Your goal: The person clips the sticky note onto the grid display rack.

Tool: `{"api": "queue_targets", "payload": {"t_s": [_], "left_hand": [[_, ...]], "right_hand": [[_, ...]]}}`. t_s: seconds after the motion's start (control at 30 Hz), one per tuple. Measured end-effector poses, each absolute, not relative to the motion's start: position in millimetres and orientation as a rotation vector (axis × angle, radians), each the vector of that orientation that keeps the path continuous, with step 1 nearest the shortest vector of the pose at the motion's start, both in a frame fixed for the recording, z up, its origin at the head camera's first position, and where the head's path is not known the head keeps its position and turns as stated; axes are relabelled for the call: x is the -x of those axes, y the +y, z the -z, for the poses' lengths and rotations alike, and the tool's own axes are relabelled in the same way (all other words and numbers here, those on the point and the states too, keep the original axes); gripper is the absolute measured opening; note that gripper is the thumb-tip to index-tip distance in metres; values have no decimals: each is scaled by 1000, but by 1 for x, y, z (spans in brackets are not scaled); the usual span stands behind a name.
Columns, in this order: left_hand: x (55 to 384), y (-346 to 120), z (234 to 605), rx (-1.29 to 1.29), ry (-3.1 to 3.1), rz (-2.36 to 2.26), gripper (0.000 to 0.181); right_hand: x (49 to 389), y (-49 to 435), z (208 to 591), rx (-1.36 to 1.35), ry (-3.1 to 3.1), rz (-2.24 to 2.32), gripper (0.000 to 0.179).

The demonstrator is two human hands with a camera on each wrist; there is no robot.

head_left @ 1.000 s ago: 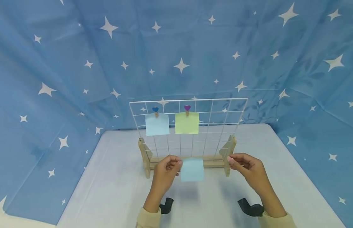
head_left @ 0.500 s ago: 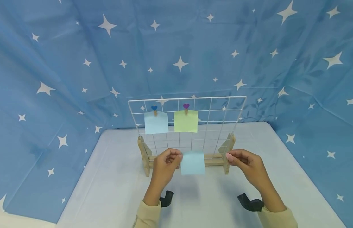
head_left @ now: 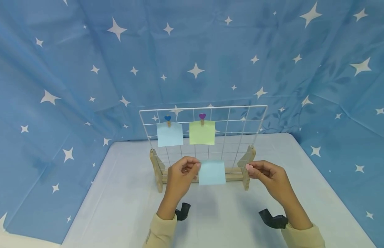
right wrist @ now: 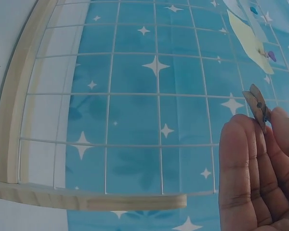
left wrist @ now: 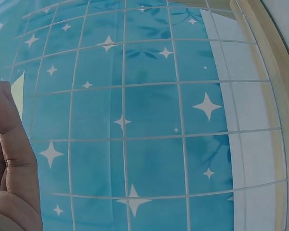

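Note:
Between thumb and fingers, my left hand [head_left: 180, 177] pinches a light blue paper note [head_left: 212, 173] by its upper left corner. The note hangs flat in front of the lower part of a white wire grid [head_left: 222, 148]. My right hand [head_left: 270, 175], off to the right, holds a small wooden clothespin [right wrist: 256, 103] with a pink heart [head_left: 249, 167] at its end. In the right wrist view its tips point away from the fingers. Higher on the grid hang another light blue note [head_left: 170, 135] under a blue heart clothespin [head_left: 168, 120] and a green note [head_left: 202, 133] under a purple heart clothespin [head_left: 202, 119].
Wooden feet [head_left: 248, 165] and a wooden crossbar [head_left: 233, 175] hold the grid upright on a white table [head_left: 126, 193]. A blue cloth with white stars [head_left: 192, 44] hangs behind. Black wrist mounts [head_left: 273, 220] stick out near both sleeves.
My left hand has risen and shifted slightly right, bringing the held note up nearer the grid. The right hand has lifted a little, still holding the clothespin. Both hung notes stay on the grid.

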State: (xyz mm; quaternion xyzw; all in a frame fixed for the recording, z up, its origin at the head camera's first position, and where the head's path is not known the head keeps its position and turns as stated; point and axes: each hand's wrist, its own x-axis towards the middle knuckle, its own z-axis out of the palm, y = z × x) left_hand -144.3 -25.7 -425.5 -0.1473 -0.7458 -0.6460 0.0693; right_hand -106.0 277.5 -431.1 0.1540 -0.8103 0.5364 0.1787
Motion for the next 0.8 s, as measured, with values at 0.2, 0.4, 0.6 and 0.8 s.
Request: {"api": "queue_targets", "payload": {"t_s": [0.2,0.4,0.6,0.8], "left_hand": [[148,-23,420,485,-2219,1952,12],[153,-20,410,526,-2214,1901,10],[160,-13,403,572,-2202,1896,11],[161,-10,401,571,-2212,1892,11]], "right_hand": [[107,277,428,-451,-2272,-1530,16],[110,276,423,-436,-2251,-1534,17],[112,277,419,-375,-2256,-1531,18],[111,274,419,-356,-2270,-1531,15]]}}
